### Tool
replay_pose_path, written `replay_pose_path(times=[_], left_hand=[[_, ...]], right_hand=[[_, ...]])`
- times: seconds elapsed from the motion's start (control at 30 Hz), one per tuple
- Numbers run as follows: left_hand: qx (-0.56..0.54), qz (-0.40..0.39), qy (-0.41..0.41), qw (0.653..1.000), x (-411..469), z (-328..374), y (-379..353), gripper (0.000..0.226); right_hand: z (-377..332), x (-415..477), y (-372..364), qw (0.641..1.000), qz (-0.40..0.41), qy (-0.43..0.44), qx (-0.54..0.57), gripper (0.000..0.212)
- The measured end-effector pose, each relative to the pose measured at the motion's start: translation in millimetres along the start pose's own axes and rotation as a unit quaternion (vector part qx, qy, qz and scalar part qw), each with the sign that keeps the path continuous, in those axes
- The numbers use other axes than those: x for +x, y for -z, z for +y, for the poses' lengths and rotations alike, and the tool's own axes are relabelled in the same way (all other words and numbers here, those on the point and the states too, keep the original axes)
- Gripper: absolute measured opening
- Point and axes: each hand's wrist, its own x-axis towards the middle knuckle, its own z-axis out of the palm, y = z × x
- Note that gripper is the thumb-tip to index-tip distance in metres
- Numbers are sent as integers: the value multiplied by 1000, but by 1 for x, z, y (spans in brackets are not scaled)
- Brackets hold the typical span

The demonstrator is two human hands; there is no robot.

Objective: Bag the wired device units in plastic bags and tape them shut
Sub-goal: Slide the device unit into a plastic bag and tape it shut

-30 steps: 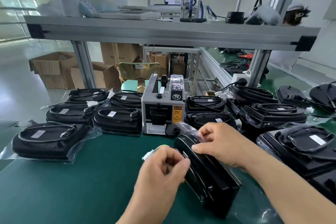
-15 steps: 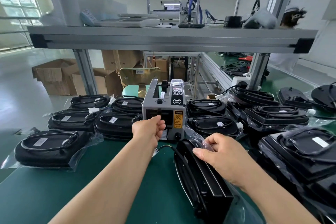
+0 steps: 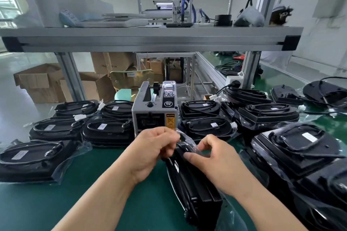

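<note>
Along the left edge of the green worktop (image 3: 93,193) lie finished bagged units (image 3: 32,157), each flat in clear film with its cable coiled on top and a white label showing. More sit in rows behind them, up to the grey tape dispenser (image 3: 155,112) at the middle of the back edge. That share of the job looks done.

Just in front of the dispenser, the left hand (image 3: 152,148) has its fingers curled tight and pinches the loose mouth of the plastic bag (image 3: 187,138). It may also carry a strip of tape, but the film and fingers hide that. The device unit (image 3: 197,189) in hand stands on its edge near the front middle of the worktop, a black, flat-sided housing with a rounded rim, already inside the bag. The right hand (image 3: 216,159) pinches the same folded film at the unit's top end, thumb under and fingers over. This one seems to be at the closing step: bagged, mouth gathered, seal not yet visible.

To the right of the dispenser are more filmed units (image 3: 204,127) and a stacked pile (image 3: 296,148). Towards the back right corner, bare units (image 3: 287,93) with trailing cables still await bags.
</note>
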Motion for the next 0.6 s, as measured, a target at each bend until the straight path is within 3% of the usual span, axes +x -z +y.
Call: replay_pose_path(times=[0.1,0.3,0.6], left_hand=[[97,-3,9,995,-5,2,-9,20],[94,21,55,994,-1,5,-10,26],[112,67,32,991,-2,-1,-15,25]], right_hand=[[0,-1,-2,1000,-10,12,3,33],[-1,0,-3,999,-38,8,9,11],[1,-5,-3,998,-40,30,35,18]])
